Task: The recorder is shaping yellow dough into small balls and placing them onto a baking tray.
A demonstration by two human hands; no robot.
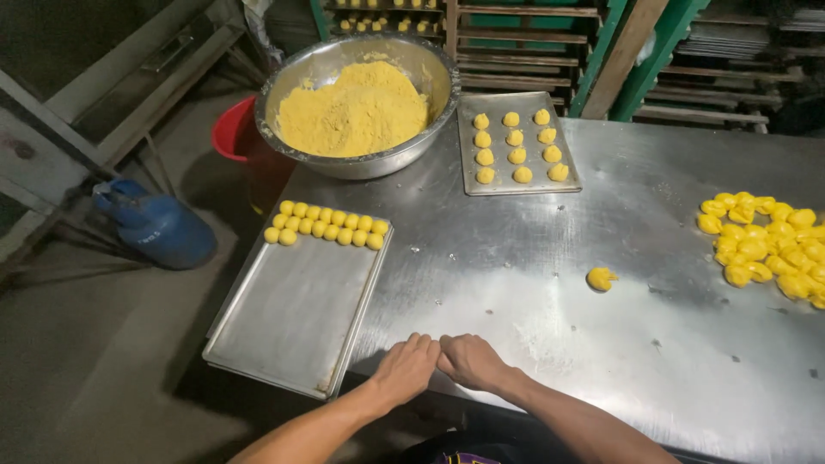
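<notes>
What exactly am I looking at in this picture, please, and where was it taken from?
The single view comes from a camera on a person's head, looking down. Their left hand and right hand rest together, knuckles up, on a steel table; whether they hold anything is hidden. On the table lie a large tray with two rows of yellow dough balls, a bowl of yellow crumbly mix, a small tray of pieces, a pile of shaped pieces and one loose piece.

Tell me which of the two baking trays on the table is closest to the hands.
The big tray at the table's left edge, with two rows of yellow balls along its far end. It lies just beside the left hand; the small tray sits farther back by the bowl.
</notes>
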